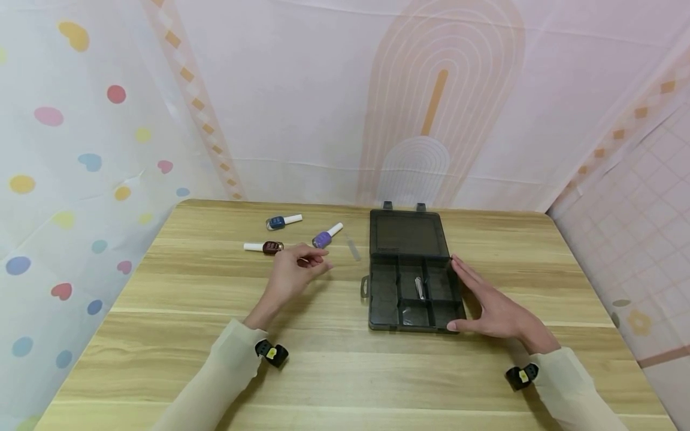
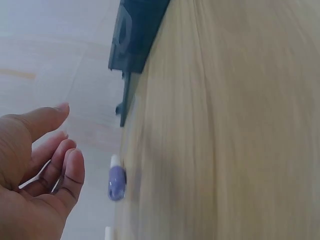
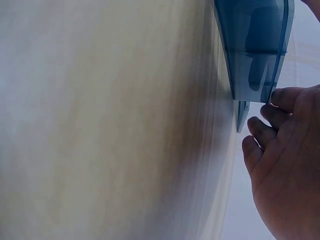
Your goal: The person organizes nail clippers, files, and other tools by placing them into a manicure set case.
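A dark see-through organiser box lies open on the wooden table, its lid flat behind it. A small clear item sits in a middle compartment. My right hand rests with straight fingers along the box's right side; the right wrist view shows my right hand touching the box. My left hand hovers with loosely curled fingers and holds nothing, between a dark red polish bottle and a purple one. In the left wrist view, my left hand is just short of the purple bottle.
A blue polish bottle lies farther back on the left. A small clear strip lies between the purple bottle and the box. Patterned cloth walls close in the table at the back and on both sides.
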A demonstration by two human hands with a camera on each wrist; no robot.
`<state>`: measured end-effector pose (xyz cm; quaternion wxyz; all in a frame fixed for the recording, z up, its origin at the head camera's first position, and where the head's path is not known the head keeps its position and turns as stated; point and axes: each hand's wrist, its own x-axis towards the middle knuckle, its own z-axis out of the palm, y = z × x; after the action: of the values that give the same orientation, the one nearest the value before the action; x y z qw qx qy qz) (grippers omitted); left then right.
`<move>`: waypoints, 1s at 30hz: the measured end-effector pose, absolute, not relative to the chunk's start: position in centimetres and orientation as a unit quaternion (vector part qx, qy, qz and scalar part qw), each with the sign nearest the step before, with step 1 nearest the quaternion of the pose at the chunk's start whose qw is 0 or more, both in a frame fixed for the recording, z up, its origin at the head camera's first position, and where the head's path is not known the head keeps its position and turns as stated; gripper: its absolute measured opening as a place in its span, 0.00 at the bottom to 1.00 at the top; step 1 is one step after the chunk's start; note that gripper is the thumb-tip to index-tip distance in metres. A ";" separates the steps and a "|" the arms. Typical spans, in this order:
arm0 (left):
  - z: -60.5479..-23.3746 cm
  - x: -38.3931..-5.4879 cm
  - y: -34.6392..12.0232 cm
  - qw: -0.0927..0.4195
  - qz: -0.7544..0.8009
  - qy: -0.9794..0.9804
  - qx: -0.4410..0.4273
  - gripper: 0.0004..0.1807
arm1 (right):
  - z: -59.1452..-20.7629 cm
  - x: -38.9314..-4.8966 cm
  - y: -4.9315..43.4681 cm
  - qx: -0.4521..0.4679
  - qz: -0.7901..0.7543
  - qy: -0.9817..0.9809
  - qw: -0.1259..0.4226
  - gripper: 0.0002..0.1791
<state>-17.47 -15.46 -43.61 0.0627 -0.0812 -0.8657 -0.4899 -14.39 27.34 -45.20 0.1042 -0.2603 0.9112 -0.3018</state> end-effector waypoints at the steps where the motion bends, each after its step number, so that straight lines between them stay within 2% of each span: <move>1: -43.6 -17.4 -15.2 0.064 -0.493 -0.864 -0.083 0.15 | -45.2 -14.4 27.3 -0.261 -0.300 0.912 0.103 0.68; 21: -43.0 -16.5 -9.5 0.058 -0.521 -0.836 -0.159 0.13 | -45.1 -14.3 27.5 -0.262 -0.299 0.912 0.100 0.67; 30: -42.6 -15.7 -6.9 0.034 -0.534 -0.823 -0.188 0.11 | -45.1 -14.2 27.4 -0.261 -0.290 0.916 0.098 0.67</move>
<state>-15.67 -6.91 -42.56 0.0338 -0.1879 -0.8233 -0.5345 -14.24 27.43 -45.14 0.0975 -0.2610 0.9156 -0.2899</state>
